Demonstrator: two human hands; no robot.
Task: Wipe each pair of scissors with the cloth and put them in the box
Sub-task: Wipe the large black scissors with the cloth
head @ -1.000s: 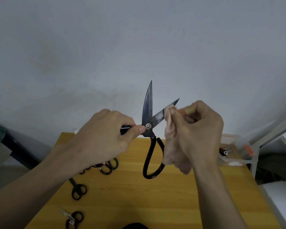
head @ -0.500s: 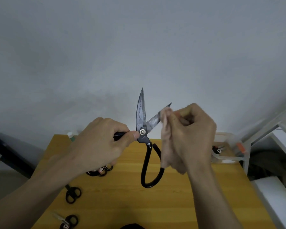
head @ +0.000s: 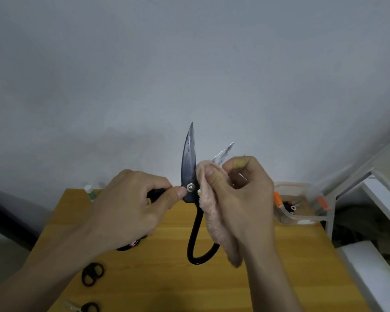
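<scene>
While small black scissors [head: 92,274] lie by the desk's [head: 158,284] left edge, my left hand [head: 131,206] holds the big scissors [head: 190,190] aloft, blades apart. My right hand [head: 241,199] pinches the pink cloth [head: 214,217] round one blade. I see the clear box [head: 302,208] at the far right corner.

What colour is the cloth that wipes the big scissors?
Pale pink; the cloth shows best in the head view, held in the right hand.
</scene>
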